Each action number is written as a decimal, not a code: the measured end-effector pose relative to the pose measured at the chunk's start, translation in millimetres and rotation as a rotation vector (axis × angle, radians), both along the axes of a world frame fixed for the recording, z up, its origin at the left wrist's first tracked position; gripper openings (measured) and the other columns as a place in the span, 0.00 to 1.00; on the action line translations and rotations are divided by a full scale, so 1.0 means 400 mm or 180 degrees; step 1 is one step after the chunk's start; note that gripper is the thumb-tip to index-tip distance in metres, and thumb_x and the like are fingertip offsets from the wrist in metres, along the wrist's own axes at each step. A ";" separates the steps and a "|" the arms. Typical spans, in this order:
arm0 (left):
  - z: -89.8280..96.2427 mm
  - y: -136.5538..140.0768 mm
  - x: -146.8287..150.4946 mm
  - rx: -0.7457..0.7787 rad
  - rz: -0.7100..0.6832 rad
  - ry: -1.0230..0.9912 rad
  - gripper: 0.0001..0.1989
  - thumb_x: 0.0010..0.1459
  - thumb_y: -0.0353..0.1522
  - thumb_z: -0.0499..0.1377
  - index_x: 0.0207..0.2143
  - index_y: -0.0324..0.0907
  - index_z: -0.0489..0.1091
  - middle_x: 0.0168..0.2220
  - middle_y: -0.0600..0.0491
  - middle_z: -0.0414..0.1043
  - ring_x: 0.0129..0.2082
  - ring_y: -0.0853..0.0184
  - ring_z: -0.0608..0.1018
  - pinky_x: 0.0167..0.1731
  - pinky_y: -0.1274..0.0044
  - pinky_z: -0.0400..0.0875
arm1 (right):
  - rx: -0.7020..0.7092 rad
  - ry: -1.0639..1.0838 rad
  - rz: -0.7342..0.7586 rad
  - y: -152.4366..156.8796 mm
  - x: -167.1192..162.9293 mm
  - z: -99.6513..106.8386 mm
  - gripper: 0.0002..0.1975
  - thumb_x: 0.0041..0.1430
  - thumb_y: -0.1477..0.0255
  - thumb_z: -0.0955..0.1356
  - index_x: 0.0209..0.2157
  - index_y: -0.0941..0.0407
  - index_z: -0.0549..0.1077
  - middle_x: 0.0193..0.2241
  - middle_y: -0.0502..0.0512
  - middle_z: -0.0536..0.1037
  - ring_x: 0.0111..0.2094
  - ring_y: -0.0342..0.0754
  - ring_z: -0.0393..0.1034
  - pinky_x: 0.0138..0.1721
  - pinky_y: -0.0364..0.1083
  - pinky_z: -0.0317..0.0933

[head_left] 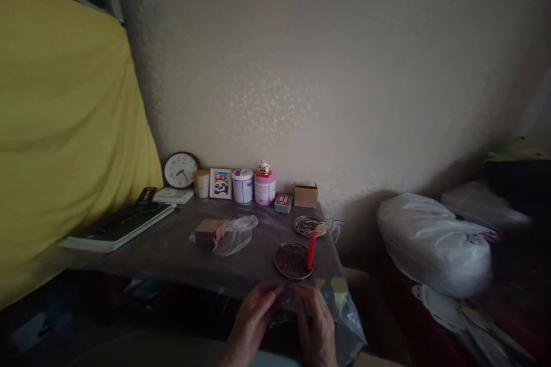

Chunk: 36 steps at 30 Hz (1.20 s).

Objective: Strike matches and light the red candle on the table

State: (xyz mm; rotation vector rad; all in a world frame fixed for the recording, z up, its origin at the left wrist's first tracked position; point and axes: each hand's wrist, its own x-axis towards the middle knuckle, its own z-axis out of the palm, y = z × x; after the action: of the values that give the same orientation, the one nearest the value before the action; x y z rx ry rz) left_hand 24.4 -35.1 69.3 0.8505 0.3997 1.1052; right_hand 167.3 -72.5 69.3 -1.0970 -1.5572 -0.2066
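My left hand (pixel 255 316) and my right hand (pixel 315 316) are close together at the table's front edge. Their fingers are closed in a pinch, and whatever lies between them is too dark and small to make out. Just beyond the fingertips is a round metal dish (pixel 280 269) with a dark bottom. A red candle (pixel 311 251) stands upright at the dish's right side, unlit. Behind it, a second metal dish (pixel 301 226) holds many thin sticks (pixel 319 229) that look like matches or swabs. To the left lies a stack of small brownish boxes (pixel 210 230) partly in a clear plastic bag (pixel 236 235).
Along the wall stand a clock (pixel 181 170), a yellowish cup (pixel 201 183), a framed panda picture (pixel 221 184), a white tin (pixel 243 186), a pink tin (pixel 264 189) and small boxes (pixel 305 195). A dark book (pixel 120 223) lies left. White bags (pixel 430 235) sit right of the table.
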 end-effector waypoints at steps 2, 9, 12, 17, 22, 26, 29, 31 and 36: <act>0.003 -0.001 0.000 0.0022 0.0012 0.0001 0.08 0.53 0.33 0.59 0.36 0.41 0.73 0.37 0.49 0.77 0.41 0.61 0.74 0.47 0.69 0.63 | 0.0040 0.0025 -0.0068 -0.008 0.001 0.009 0.10 0.61 0.77 0.61 0.41 0.53 0.71 0.35 0.55 0.77 0.37 0.47 0.73 0.39 0.44 0.68; 0.020 0.000 0.014 -0.0223 0.0176 0.0082 0.10 0.44 0.36 0.66 0.30 0.39 0.75 0.31 0.49 0.77 0.37 0.61 0.76 0.45 0.69 0.64 | -0.0112 0.0081 -0.0031 -0.017 0.014 0.002 0.09 0.59 0.74 0.62 0.38 0.53 0.73 0.36 0.57 0.78 0.39 0.51 0.73 0.40 0.47 0.67; 0.047 -0.013 0.005 -0.0117 0.0121 0.0145 0.12 0.48 0.36 0.63 0.34 0.39 0.75 0.38 0.46 0.77 0.41 0.60 0.74 0.48 0.68 0.63 | -0.0522 0.0247 -0.0263 0.020 0.051 -0.039 0.11 0.60 0.67 0.61 0.31 0.54 0.75 0.28 0.55 0.79 0.31 0.51 0.74 0.33 0.46 0.67; 0.043 -0.011 -0.036 -0.0190 0.0189 0.0292 0.12 0.48 0.36 0.63 0.34 0.39 0.75 0.37 0.46 0.76 0.43 0.59 0.74 0.49 0.67 0.61 | -0.0617 0.0808 -0.0766 0.032 0.106 -0.041 0.12 0.61 0.63 0.61 0.36 0.55 0.72 0.32 0.55 0.79 0.33 0.50 0.73 0.35 0.45 0.65; -0.001 -0.001 -0.060 -0.0279 0.0218 0.0343 0.11 0.50 0.36 0.62 0.34 0.39 0.75 0.40 0.45 0.76 0.45 0.59 0.73 0.51 0.67 0.61 | -0.0742 0.1447 -0.0647 0.018 0.097 -0.011 0.13 0.57 0.59 0.63 0.34 0.54 0.72 0.30 0.51 0.78 0.32 0.48 0.71 0.36 0.44 0.63; -0.011 -0.001 -0.054 -0.0274 0.0189 0.0352 0.09 0.52 0.34 0.61 0.35 0.39 0.74 0.39 0.46 0.76 0.44 0.60 0.74 0.49 0.69 0.62 | -0.0616 0.1511 -0.0535 0.011 0.066 0.000 0.12 0.57 0.61 0.65 0.32 0.55 0.72 0.30 0.51 0.77 0.32 0.48 0.71 0.36 0.44 0.64; -0.002 -0.008 -0.039 -0.0192 0.0127 0.0256 0.09 0.53 0.34 0.59 0.35 0.40 0.74 0.39 0.47 0.76 0.44 0.61 0.74 0.49 0.69 0.62 | -0.0392 0.1235 -0.0363 -0.001 0.030 0.009 0.08 0.58 0.65 0.65 0.33 0.54 0.73 0.30 0.51 0.78 0.32 0.47 0.73 0.36 0.44 0.65; 0.008 -0.015 -0.028 -0.0132 0.0047 0.0154 0.08 0.54 0.33 0.59 0.36 0.40 0.73 0.39 0.48 0.76 0.44 0.61 0.74 0.50 0.69 0.62 | -0.0200 0.0949 -0.0231 -0.007 0.008 0.012 0.05 0.59 0.69 0.65 0.34 0.53 0.72 0.31 0.51 0.79 0.33 0.46 0.74 0.37 0.43 0.66; 0.019 -0.025 -0.014 0.0003 -0.0047 0.0022 0.08 0.54 0.32 0.58 0.36 0.39 0.73 0.40 0.47 0.76 0.45 0.59 0.74 0.50 0.69 0.63 | 0.0070 0.0251 -0.0018 -0.012 -0.018 0.012 0.08 0.60 0.76 0.63 0.39 0.54 0.71 0.34 0.52 0.78 0.36 0.45 0.74 0.38 0.42 0.67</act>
State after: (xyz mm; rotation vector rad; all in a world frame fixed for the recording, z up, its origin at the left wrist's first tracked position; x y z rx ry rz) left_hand 18.7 -45.2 77.0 0.8570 0.3980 1.0893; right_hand 160.2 -77.1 74.1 -1.0801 -1.4785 -0.1817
